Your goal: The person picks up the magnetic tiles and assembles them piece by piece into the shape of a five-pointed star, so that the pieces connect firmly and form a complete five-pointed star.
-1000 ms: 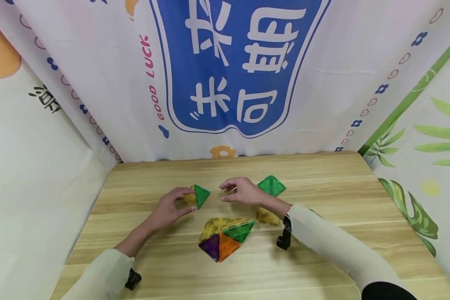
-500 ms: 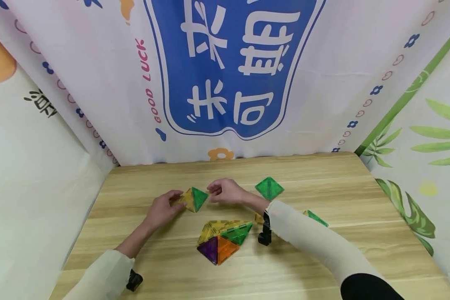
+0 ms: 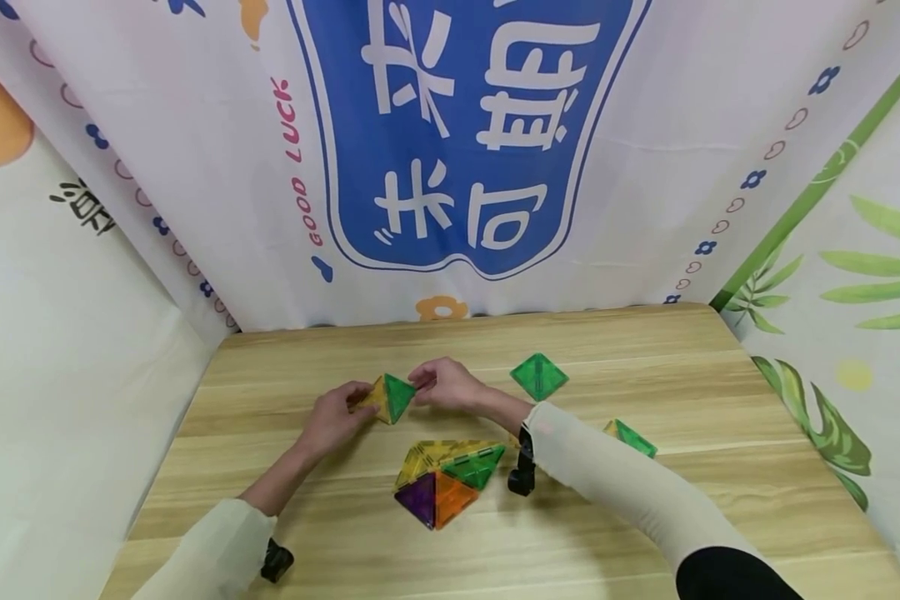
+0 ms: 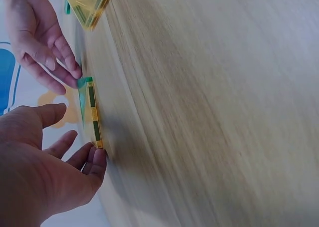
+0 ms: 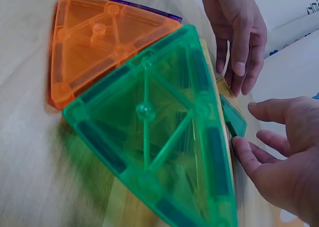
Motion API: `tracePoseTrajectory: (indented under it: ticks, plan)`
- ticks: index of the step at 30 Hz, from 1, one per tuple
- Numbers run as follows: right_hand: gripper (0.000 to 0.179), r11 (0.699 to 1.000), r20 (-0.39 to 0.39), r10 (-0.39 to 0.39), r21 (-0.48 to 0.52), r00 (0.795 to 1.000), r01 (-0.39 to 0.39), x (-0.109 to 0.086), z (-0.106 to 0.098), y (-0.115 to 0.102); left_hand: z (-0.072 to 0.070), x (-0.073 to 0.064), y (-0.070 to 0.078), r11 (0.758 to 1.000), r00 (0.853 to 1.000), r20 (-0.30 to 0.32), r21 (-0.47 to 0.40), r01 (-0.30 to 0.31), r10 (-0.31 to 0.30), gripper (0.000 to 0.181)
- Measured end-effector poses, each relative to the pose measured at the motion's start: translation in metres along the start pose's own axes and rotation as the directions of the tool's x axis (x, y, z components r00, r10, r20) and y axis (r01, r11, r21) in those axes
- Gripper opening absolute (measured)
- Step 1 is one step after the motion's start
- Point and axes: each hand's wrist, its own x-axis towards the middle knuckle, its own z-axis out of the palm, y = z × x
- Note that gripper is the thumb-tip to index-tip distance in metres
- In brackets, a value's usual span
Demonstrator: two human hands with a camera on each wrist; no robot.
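Observation:
In the head view a yellow triangular magnetic tile [image 3: 378, 401] and a green triangular magnetic tile [image 3: 398, 397] lie side by side, edges together, left of the table's middle. My left hand [image 3: 332, 422] touches the yellow tile from the left; its fingertips meet the tile's edge in the left wrist view. From the other side, fingers of my right hand [image 3: 450, 386] touch the green tile's outer tip. In the right wrist view its thumb stands apart from that tile. Nearer me sits a joined shape of yellow, green [image 5: 144, 112], purple [image 3: 420, 500] and orange tiles [image 3: 457, 497].
Two joined green tiles [image 3: 539, 377] lie to the right, beyond my right wrist. A green and yellow pair [image 3: 633, 437] is farther right, partly behind the sleeve. A yellow tile is mostly hidden under my right forearm. The wooden table [image 3: 285, 358] ends at a printed curtain [image 3: 645, 208].
My right hand has moved left to the green tile's tip. My left fingers drew back from the pair, then came in against the yellow tile again. The head view shifted slightly.

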Motion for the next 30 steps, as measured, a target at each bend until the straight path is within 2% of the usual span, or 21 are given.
tracePoseTrajectory:
  ticks: [7, 13, 16, 21, 30]
  plan:
    - [0.047, 0.996, -0.019, 0.051, 0.078, 0.999, -0.049, -0.005, -0.002, -0.001, 0.006, 0.004, 0.003, 0.997, 0.999, -0.019, -0.068, 0.024, -0.026, 0.037]
    - [0.043, 0.995, 0.007, 0.037, 0.096, 0.999, -0.037, -0.007, -0.005, 0.003, 0.012, 0.009, 0.003, 0.995, 0.997, -0.057, -0.085, 0.056, -0.061, 0.032]
    - [0.040, 0.996, 0.032, 0.026, 0.083, 0.999, -0.029, -0.008, -0.005, 0.005, 0.016, 0.011, 0.003, 0.989, 0.997, -0.014, -0.125, 0.076, -0.079, 0.032]
    - [0.039, 0.998, 0.060, -0.004, 0.058, 0.998, 0.001, -0.010, -0.005, 0.008, 0.021, 0.013, 0.004, 0.974, 0.996, 0.064, -0.214, 0.078, -0.066, 0.035]
    - [0.029, 0.997, 0.030, -0.062, 0.040, 0.998, 0.061, -0.015, -0.012, 0.017, 0.017, 0.013, 0.014, 0.958, 0.993, 0.113, -0.278, 0.071, -0.041, 0.038]
